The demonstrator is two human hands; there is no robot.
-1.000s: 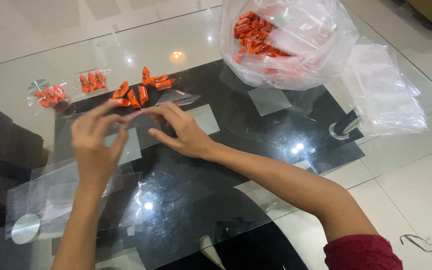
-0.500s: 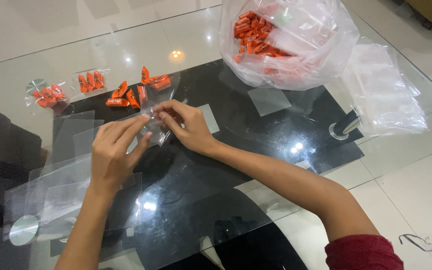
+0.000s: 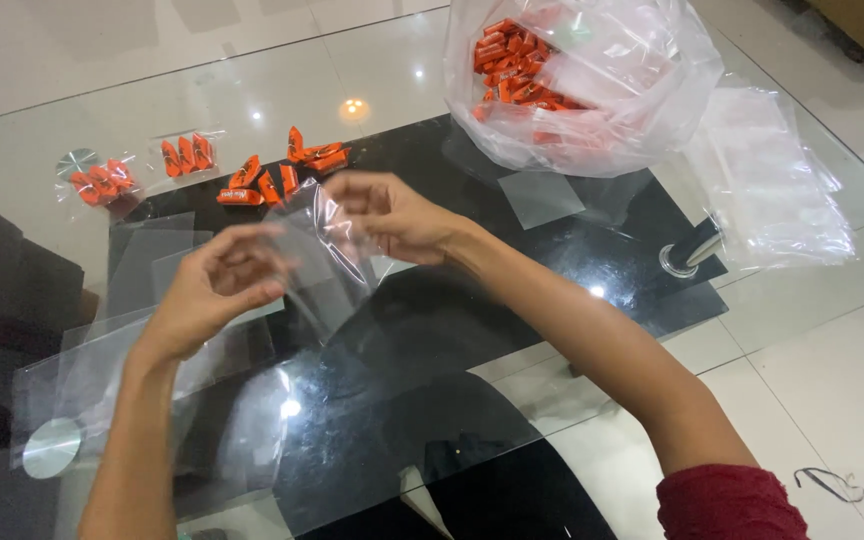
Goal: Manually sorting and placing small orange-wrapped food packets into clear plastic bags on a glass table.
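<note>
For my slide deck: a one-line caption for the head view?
Both hands, left hand and right hand, hold a small clear bag above a glass table, orange candies nearby.

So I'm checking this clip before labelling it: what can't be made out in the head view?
- Left hand and right hand: motion-blurred, so the exact finger grip on the clear bag is unclear.
- Clear bag: whether its mouth is open is lost in glare.
- Big bag of orange sweets: top cut off by the frame edge.
- Loose orange sweets: too small to count surely.
</note>
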